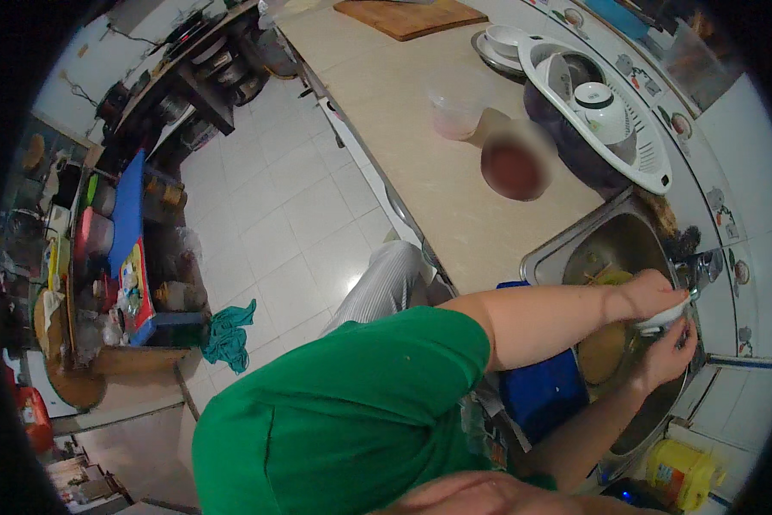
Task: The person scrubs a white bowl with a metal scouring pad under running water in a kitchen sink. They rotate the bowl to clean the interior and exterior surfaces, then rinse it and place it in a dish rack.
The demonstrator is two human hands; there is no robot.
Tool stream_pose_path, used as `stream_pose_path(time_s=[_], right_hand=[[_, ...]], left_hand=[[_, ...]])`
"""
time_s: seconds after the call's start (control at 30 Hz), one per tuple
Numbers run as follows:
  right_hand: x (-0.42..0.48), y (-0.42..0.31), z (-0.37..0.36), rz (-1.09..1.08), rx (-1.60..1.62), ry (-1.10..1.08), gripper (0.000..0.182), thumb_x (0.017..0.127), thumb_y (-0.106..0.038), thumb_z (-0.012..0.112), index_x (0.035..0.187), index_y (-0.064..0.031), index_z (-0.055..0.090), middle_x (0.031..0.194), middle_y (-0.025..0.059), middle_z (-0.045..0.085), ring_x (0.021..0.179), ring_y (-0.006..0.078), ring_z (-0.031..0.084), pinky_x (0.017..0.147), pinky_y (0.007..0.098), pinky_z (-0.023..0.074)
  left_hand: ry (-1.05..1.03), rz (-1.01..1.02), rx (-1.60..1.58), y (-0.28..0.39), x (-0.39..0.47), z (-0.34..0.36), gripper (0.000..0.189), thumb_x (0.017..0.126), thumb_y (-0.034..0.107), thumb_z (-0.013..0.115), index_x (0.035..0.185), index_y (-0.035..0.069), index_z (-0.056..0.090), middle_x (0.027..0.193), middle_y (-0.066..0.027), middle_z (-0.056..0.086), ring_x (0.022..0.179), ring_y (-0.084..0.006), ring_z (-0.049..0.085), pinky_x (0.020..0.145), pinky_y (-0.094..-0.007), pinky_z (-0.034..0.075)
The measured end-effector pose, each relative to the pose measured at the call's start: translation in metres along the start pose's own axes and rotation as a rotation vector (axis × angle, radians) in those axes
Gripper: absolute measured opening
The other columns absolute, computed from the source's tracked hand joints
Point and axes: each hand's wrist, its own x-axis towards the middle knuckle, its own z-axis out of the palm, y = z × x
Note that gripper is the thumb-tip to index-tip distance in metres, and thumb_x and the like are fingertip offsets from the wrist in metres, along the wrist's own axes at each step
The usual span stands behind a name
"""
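My left hand [646, 293] grips the far rim of a small white dish [666, 317], possibly a bowl, right by the chrome faucet [704, 267]. Below it, my right hand [672, 357] holds the same dish from the other side, fingers bent around its edge. Both hands are over the stainless steel sink [547, 257]. Inside the sink lie a yellowish item [614, 277] and a round tan piece [601, 354], partly hidden by my left forearm; I cannot tell what they are.
A white plastic drain basket [650, 174] with bowls stands beside the sink. On the counter are a clear plastic tub [453, 119], a blurred reddish-brown round thing [514, 170] and a wooden cutting board [418, 19]. A yellow container [682, 473] stands past the sink.
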Motion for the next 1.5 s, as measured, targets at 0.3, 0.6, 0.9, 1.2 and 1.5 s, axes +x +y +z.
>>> stream_pose_path(time_s=[0.3,0.6,0.9,1.2,1.5], right_hand=[[-0.002,0.006,0.003,-0.268,-0.098,0.016,0.037,0.099,-0.033,0.064,0.122,-0.0044,0.068,0.125,0.0171,0.068,0.113,0.0303,0.064,0.096,0.0376,0.0487],[0.006,0.012,-0.007,-0.199,-0.099,-0.025,0.037,0.098,-0.031,0.065,0.121,-0.0015,0.068,0.12,0.0172,0.069,0.107,0.029,0.065,0.095,0.0368,0.0495],[0.01,0.009,-0.013,0.084,0.038,-0.034,0.037,0.096,-0.029,0.069,0.119,-0.0002,0.068,0.113,0.0155,0.069,0.105,0.0279,0.064,0.095,0.0375,0.0485],[0.005,0.006,0.001,-0.311,-0.038,-0.036,0.033,0.097,-0.026,0.068,0.119,-0.0011,0.068,0.119,0.0148,0.067,0.109,0.0273,0.063,0.097,0.0362,0.048],[0.003,0.007,-0.005,-0.359,-0.028,-0.042,0.033,0.096,-0.025,0.069,0.12,-0.0015,0.068,0.118,0.0154,0.067,0.11,0.0295,0.062,0.095,0.0385,0.0487]], left_hand=[[-0.021,0.096,0.057,0.003,0.001,-0.009,0.059,0.098,0.047,0.057,0.071,-0.005,0.066,0.058,-0.0187,0.055,0.054,-0.0222,0.049,0.056,-0.0416,0.044],[-0.022,0.067,0.087,-0.004,0.004,0.002,0.066,0.1,0.054,0.047,0.079,-0.005,0.069,0.072,-0.0279,0.063,0.066,-0.0395,0.061,0.066,-0.0463,0.049],[-0.058,-0.012,0.057,0.013,-0.01,-0.001,0.072,0.101,0.059,0.043,0.078,-0.004,0.07,0.07,-0.0255,0.063,0.066,-0.0381,0.06,0.068,-0.0462,0.049],[0.01,0.009,-0.029,0.002,0.0,-0.003,0.071,0.1,0.059,0.049,0.075,-0.005,0.068,0.064,-0.0191,0.06,0.059,-0.0238,0.051,0.061,-0.0424,0.048],[-0.003,0.043,-0.047,0.0,0.001,0.002,0.073,0.101,0.06,0.046,0.073,-0.003,0.069,0.066,-0.0198,0.062,0.062,-0.0259,0.055,0.064,-0.0429,0.048]])
